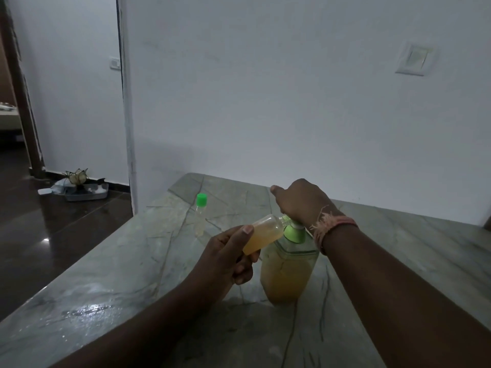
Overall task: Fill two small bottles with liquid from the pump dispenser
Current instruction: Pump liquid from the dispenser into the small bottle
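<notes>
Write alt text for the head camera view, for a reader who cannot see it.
The left hand holds a small clear plastic bottle, part-filled with yellow liquid, tilted to the green-topped pump dispenser, whose pump the right hand covers. A green-capped small bottle stands behind on the grey marble counter.

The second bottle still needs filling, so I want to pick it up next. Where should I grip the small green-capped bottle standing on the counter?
Grip the capped bottle around its clear body, below the green cap, so the cap stays free to unscrew. It stands upright with bare counter on its near and left sides, so come from there, probably with the left hand once its bottle is set down.
</notes>
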